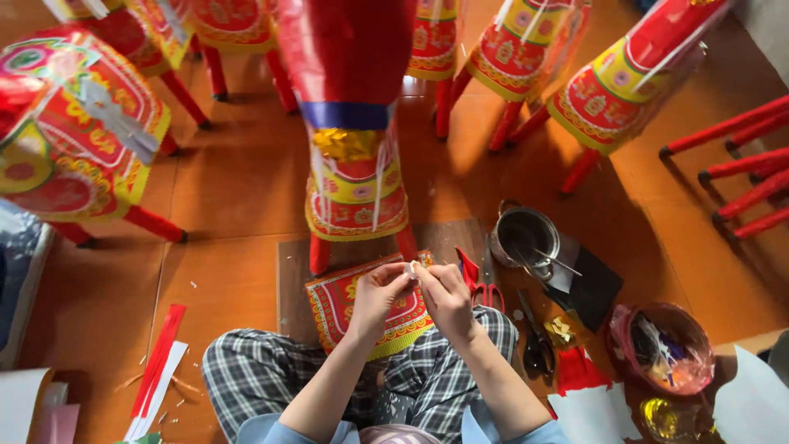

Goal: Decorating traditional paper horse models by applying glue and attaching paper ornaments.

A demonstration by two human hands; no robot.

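From my feed, a small white scrap (410,268) sits pinched between both hands, held above a red and yellow patterned sheet (339,306) that lies across the lap and onto a dark board (292,271) on the floor. My left hand (376,298) is curled, thumb and forefinger closed on the scrap's left edge; my right hand (445,294) is likewise closed, fingertips nipping the same scrap from the other side. What the scrap is made of I cannot tell.

Just beside the right hand lie red-handled scissors (479,284). Beyond them stands a metal pot (524,238) with a thin stick resting across its rim; its inside looks dark and I cannot make out any contents. Black scissors (538,345) lie nearer the knee. Further right is a pink plastic tub (662,349) holding a jumble of coloured paper bits and strips.

Directly ahead stands a tall red paper figure (353,123) on red legs, with gold foil and a blue band at its middle. Similar decorated paper figures (74,131) stand around on the orange floor (238,181).
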